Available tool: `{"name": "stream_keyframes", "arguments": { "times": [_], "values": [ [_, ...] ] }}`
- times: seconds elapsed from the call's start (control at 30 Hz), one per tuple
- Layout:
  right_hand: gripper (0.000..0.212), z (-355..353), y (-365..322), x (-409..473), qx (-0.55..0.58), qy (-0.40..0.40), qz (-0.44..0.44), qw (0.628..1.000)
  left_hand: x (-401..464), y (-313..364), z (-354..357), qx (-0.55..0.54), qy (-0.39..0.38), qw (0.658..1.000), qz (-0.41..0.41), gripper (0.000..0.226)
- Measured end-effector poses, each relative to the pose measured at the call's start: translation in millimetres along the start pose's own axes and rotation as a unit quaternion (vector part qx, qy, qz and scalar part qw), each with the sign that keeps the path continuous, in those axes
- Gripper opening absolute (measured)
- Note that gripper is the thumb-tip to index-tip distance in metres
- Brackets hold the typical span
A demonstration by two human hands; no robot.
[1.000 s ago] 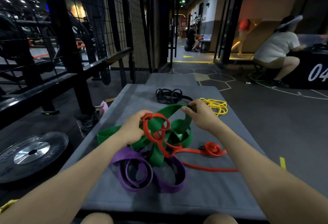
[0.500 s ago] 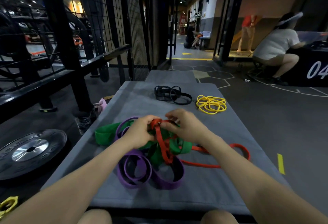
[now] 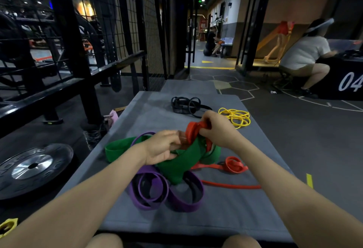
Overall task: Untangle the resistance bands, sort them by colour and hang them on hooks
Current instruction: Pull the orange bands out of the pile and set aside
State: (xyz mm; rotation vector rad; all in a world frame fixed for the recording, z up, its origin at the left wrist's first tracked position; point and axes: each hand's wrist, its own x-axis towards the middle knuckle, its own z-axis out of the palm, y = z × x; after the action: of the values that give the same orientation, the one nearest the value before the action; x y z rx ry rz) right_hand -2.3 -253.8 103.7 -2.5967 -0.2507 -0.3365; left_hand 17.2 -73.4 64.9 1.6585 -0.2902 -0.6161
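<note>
From my remote seat, the tangle sits mid-mat on the grey table [image 3: 255,204]: green band [image 3: 176,161] over the purple band [image 3: 172,200], with the red band [image 3: 231,166] threaded through and trailing off right. The black band [image 3: 185,105] and yellow band [image 3: 236,118] lie apart at the far end, already free. I see no hooks from here.

My left hand [image 3: 162,147] reaches in from the lower left, forearm angled up across the mat, fingers curled at the green band just beside the red loop; blur hides the fingertips, so I cannot tell whether it truly pinches anything. My right hand [image 3: 216,130] comes in from the lower right, wrist bent inward, fingers clenched round a raised bunch of the red band.

To do this well, I judge the left should pin the green wrap flat while the right draws the red loop out along its own path, slowly, feeding slack rather than yanking, or the knot will tighten around the green.
</note>
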Motion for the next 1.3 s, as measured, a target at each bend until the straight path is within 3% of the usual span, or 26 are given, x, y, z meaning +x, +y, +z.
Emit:
{"name": "stream_keyframes", "arguments": {
  "times": [0.2,0.37,0.47,0.53,0.67,0.73,0.83,0.87,0.9,0.93,0.97,1.03,1.07,1.1,1.13,1.17,1.2,1.23,1.3],
  "values": [
    [0.017,-10.6,4.6,5.9,0.039,0.034,0.017,0.998,10.4,3.7,19.6,0.106,-0.076,0.991,-0.026,0.029],
    [0.018,-19.0,25.9,1.6,0.142,0.079,0.081,0.983,23.5,9.3,19.5,0.301,0.021,0.953,0.017,0.019],
    [0.025,-20.8,39.0,-2.8,0.193,0.088,0.112,0.971,28.0,17.8,6.6,0.354,0.075,0.931,0.044,0.009],
    [0.023,-19.3,43.6,-2.9,0.207,0.090,0.125,0.966,30.0,27.8,3.2,0.432,0.103,0.893,0.069,0.021],
    [0.017,-21.8,50.8,-1.7,0.251,0.096,0.121,0.956,27.8,61.0,4.1,0.523,0.159,0.822,0.161,0.012],
    [0.016,-27.1,55.0,-3.6,0.248,0.092,0.118,0.957,24.6,82.2,-2.9,0.594,0.190,0.751,0.215,0.015],
    [0.018,-36.5,58.2,-3.5,0.267,0.107,0.132,0.949,19.6,117.5,-20.9,0.695,0.253,0.600,0.305,0.016],
    [0.019,-39.6,58.3,-2.2,0.290,0.117,0.138,0.940,20.3,126.5,-28.7,0.712,0.280,0.567,0.305,0.017],
    [0.021,-42.8,57.6,-0.2,0.308,0.125,0.142,0.932,21.5,133.6,-35.4,0.709,0.314,0.563,0.285,0.018],
    [0.023,-46.0,56.7,1.9,0.317,0.134,0.148,0.927,24.9,136.8,-40.6,0.678,0.350,0.597,0.249,0.018],
    [0.024,-48.9,56.6,4.4,0.320,0.144,0.157,0.923,27.7,138.3,-42.4,0.611,0.376,0.670,0.192,0.015],
    [0.023,-53.5,59.5,7.8,0.331,0.175,0.184,0.909,30.2,131.3,-38.1,0.342,0.319,0.884,0.024,0.012],
    [0.022,-54.9,62.5,7.8,0.336,0.188,0.198,0.901,27.7,123.5,-30.7,0.166,0.253,0.952,-0.049,0.016],
    [0.022,-55.2,66.2,6.5,0.339,0.196,0.209,0.896,26.8,115.2,-25.3,0.082,0.219,0.969,-0.074,0.021],
    [0.026,-54.5,69.8,3.4,0.341,0.196,0.219,0.893,27.1,112.3,-21.7,0.081,0.207,0.972,-0.071,0.025],
    [0.029,-52.4,73.0,-1.1,0.341,0.189,0.228,0.892,29.1,112.6,-21.3,0.161,0.216,0.962,-0.052,0.028],
    [0.031,-49.3,75.9,-5.5,0.335,0.178,0.233,0.895,29.0,115.1,-20.6,0.291,0.244,0.925,-0.022,0.030],
    [0.029,-44.9,80.2,-8.2,0.319,0.166,0.233,0.903,29.3,121.2,-21.2,0.416,0.284,0.863,0.021,0.032],
    [0.018,-38.7,85.6,-10.9,0.265,0.145,0.221,0.927,27.0,138.2,-17.6,0.557,0.345,0.747,0.113,0.024]
  ]
}}
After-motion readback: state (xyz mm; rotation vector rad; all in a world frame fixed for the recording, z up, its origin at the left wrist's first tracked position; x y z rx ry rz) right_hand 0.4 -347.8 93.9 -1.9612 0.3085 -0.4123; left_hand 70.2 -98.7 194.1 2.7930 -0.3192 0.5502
